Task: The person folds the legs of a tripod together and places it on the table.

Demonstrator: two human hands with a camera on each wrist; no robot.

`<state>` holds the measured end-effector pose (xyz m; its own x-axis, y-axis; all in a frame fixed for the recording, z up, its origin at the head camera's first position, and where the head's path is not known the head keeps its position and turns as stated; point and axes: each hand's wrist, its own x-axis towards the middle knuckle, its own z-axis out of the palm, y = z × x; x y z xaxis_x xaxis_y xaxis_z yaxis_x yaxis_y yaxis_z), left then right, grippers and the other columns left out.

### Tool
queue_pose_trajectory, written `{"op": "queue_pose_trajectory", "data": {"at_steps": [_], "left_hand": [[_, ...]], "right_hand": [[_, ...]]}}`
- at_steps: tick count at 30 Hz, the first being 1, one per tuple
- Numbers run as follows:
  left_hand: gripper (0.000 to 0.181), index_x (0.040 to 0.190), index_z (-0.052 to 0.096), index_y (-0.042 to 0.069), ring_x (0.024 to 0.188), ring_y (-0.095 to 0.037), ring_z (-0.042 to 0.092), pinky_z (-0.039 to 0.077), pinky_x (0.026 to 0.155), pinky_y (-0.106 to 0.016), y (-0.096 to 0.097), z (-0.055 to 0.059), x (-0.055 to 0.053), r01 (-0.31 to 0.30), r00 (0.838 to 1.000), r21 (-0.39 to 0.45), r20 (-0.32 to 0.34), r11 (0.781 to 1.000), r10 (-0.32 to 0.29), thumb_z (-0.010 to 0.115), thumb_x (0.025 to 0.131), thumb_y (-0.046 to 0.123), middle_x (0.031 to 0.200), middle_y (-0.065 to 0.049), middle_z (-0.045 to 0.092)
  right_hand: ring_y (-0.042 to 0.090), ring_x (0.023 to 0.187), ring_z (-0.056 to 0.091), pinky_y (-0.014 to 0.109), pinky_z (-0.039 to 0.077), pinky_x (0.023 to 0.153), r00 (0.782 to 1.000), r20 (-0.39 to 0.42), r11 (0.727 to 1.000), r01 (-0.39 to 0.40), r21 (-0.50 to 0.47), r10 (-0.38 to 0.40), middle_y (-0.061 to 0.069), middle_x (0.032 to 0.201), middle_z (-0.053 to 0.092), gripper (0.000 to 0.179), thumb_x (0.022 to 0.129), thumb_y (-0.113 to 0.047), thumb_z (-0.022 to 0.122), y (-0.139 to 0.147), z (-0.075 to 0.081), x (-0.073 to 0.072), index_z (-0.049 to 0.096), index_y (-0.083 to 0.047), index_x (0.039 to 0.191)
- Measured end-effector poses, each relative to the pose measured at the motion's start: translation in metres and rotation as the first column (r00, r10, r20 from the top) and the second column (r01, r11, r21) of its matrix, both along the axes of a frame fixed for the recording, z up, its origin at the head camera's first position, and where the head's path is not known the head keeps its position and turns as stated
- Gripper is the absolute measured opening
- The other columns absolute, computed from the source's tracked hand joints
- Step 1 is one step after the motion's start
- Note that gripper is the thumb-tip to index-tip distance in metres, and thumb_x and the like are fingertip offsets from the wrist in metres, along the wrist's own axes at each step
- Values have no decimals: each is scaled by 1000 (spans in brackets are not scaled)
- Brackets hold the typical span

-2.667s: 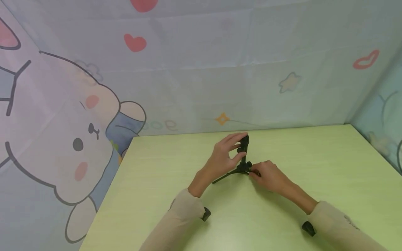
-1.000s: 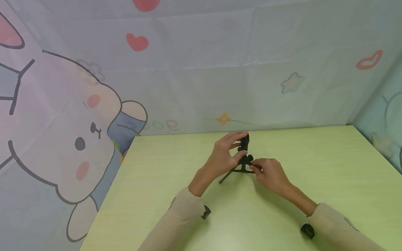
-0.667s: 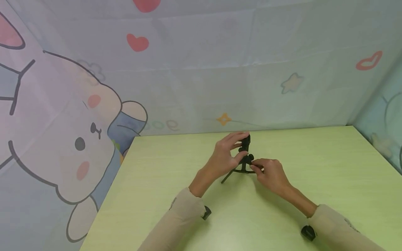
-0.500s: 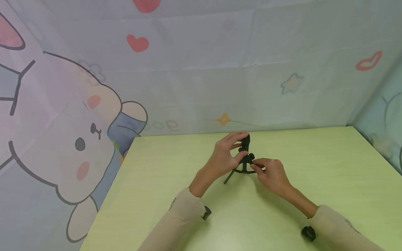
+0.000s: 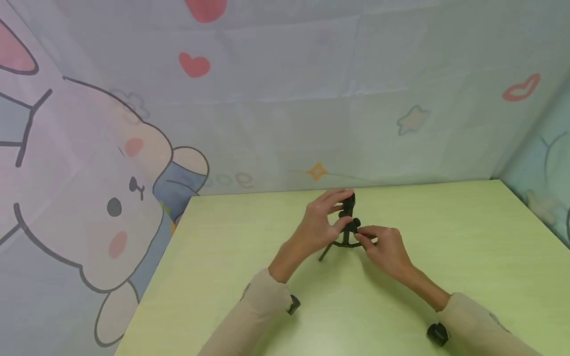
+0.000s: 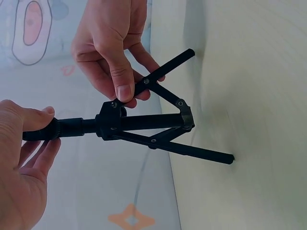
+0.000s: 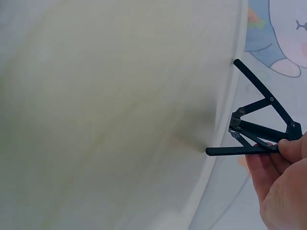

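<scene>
A small black tripod (image 5: 346, 238) stands upright toward the back of the table, its legs spread and joined by braces to the centre column (image 6: 151, 121). My left hand (image 5: 317, 225) grips its top, thumb on one side and fingers on the other. In the left wrist view, the right hand (image 6: 109, 40) pinches one leg near the upper hub between thumb and fingers. From the right wrist view, that pinched leg (image 7: 230, 151) reaches toward the table, and another leg (image 7: 256, 82) slants out beyond it. The third leg is partly hidden.
The pale yellow-green table (image 5: 249, 237) runs back to a cloth backdrop (image 5: 285, 123) with hearts and stars. A printed cartoon animal (image 5: 120, 188) covers the left side. Dark wrist pieces (image 5: 438, 334) hang below both sleeves.
The tripod's legs have drawn inward and steeper, and its hub sits higher. My right hand has shifted slightly up and to the right with the leg; the left hand has stayed at the top.
</scene>
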<state>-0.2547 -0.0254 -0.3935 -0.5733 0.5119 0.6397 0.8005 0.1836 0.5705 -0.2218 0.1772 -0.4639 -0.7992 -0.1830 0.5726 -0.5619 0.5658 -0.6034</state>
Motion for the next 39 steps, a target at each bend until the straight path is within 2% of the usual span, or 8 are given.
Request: {"op": "queue_pose_trajectory", "data": {"at_steps": [6, 9, 12, 15, 24, 31, 36, 39], "left_hand": [[55, 144, 55, -7, 128, -32, 60, 56, 101, -25, 0, 3, 3, -13, 1000, -32, 4, 999, 13, 74, 92, -8, 144, -19, 55], [55, 145, 54, -7, 129, -32, 59, 54, 102, -21, 0, 3, 3, -14, 1000, -47, 3, 999, 14, 73, 93, -8, 145, -19, 54], [55, 145, 53, -6, 130, -32, 58, 55, 102, -22, 1, 3, 3, -14, 1000, -53, 1, 998, 14, 73, 93, -7, 145, -19, 53], [55, 145, 53, -6, 130, -31, 58, 55, 101, -22, 1, 2, 2, -13, 1000, -53, -2, 998, 13, 73, 93, -7, 145, -19, 53], [54, 143, 54, -7, 129, -32, 59, 55, 101, -20, 2, 4, 3, -3, 1000, -32, 12, 999, 4, 73, 92, -9, 144, -19, 55], [53, 142, 55, -8, 128, -33, 60, 56, 100, -22, 1, 3, 2, -6, 1000, -20, 14, 1000, 6, 73, 92, -10, 143, -20, 56], [53, 141, 55, -8, 128, -32, 59, 55, 100, -20, 0, 3, 2, -10, 1000, -23, 21, 1000, 11, 74, 92, -10, 144, -20, 55], [53, 141, 55, -7, 129, -32, 59, 55, 100, -20, -1, 3, 2, -14, 1000, -19, 23, 1000, 15, 74, 92, -10, 144, -20, 55]], "right_hand": [[8, 60, 67, 26, 63, 62, 996, 69, 996, -68, 64, 63, 10, 85, 77, 6, 94, 3, 74, 6, 6, -1, 79, 2, 97], [7, 65, 69, 24, 59, 59, 993, 105, 989, -72, 127, 59, 7, 84, 77, 5, 94, 0, 75, 8, 9, -1, 79, -1, 95], [7, 60, 66, 22, 55, 52, 988, 142, 983, -80, 163, 57, 5, 79, 76, 5, 93, 0, 75, 8, 10, 0, 79, -2, 92], [5, 58, 63, 21, 51, 48, 988, 147, 981, -79, 178, 52, 3, 74, 74, 8, 93, 0, 76, 8, 11, 1, 79, -4, 88], [1, 46, 55, 22, 45, 41, 986, 158, 993, -68, 101, 51, 6, 73, 74, 10, 93, 2, 74, 7, 12, 1, 82, -2, 89], [6, 55, 58, 21, 44, 44, 991, 132, 997, -46, 59, 38, 7, 85, 78, 10, 93, 2, 75, 3, 11, -1, 83, -2, 89], [12, 67, 68, 21, 51, 51, 992, 125, 1000, -26, 13, 24, 7, 89, 79, 7, 93, -2, 77, 1, 9, -1, 84, -1, 92], [13, 69, 70, 21, 53, 50, 994, 112, 1000, -18, -16, 20, 8, 89, 79, 7, 93, -3, 77, -1, 6, -2, 83, -1, 94]]}}
